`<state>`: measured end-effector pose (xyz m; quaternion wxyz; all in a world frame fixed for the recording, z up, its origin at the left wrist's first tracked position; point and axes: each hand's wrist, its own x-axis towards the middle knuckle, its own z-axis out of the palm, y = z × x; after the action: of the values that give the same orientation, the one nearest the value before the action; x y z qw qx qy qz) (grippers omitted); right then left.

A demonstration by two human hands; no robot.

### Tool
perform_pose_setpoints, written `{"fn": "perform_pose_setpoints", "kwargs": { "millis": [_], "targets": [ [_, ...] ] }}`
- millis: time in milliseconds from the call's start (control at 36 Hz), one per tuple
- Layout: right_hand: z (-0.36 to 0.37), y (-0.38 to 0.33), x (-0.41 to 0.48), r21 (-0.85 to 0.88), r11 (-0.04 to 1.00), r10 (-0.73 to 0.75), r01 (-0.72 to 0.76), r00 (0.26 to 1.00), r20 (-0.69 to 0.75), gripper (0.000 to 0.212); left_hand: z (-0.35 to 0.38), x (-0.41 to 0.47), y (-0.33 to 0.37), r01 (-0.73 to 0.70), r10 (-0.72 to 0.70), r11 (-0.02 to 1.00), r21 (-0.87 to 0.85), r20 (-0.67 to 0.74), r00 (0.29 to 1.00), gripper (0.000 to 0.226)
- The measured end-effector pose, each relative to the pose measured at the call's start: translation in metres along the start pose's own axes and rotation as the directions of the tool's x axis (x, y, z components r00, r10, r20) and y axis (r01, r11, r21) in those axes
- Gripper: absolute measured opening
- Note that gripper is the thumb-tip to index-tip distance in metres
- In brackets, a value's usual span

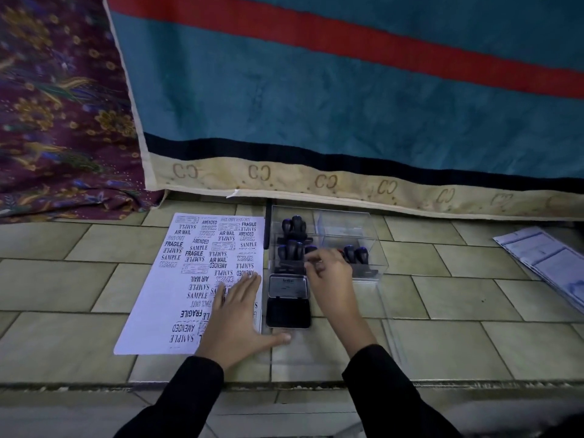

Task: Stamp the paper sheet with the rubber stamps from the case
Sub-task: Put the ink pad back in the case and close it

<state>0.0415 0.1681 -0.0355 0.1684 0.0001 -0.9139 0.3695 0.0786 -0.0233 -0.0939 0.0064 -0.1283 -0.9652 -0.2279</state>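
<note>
progress: sheet (189,279) mostly printed, bare strip lower left; judged near done.
sheet: lies left of open ink pad (288,306).
case (347,226): behind pad, stamps (294,248) inside.
left hand (235,314): flat, fingers straight, pressing sheet.
right hand (328,273): fingers curled at the stamps; grasp unclear.

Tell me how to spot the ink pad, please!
Start at the white paper sheet covered in stamped words on the tiled floor. Just right of it, on the near side of the clear case of black-handled stamps, lies the ink pad. It is the only flat open tin, with a black pad and a labelled silver lid open behind it.
</note>
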Motion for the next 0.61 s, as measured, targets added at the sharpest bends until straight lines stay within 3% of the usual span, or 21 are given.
{"fn": "perform_pose_setpoints", "kwargs": {
  "millis": [333,611],
  "targets": [
    [0.013,0.013,-0.006,-0.223,0.972,0.108,-0.069,0.980,0.167,0.009,-0.004,-0.003,0.004,-0.026,0.026,0.997,0.067,-0.002,1.000,0.114],
    [0.011,0.017,-0.003,0.013,0.977,0.206,-0.213,0.959,0.197,0.020,-0.003,-0.002,0.004,-0.029,0.030,0.998,0.049,-0.020,0.999,0.114]
  ]
}}
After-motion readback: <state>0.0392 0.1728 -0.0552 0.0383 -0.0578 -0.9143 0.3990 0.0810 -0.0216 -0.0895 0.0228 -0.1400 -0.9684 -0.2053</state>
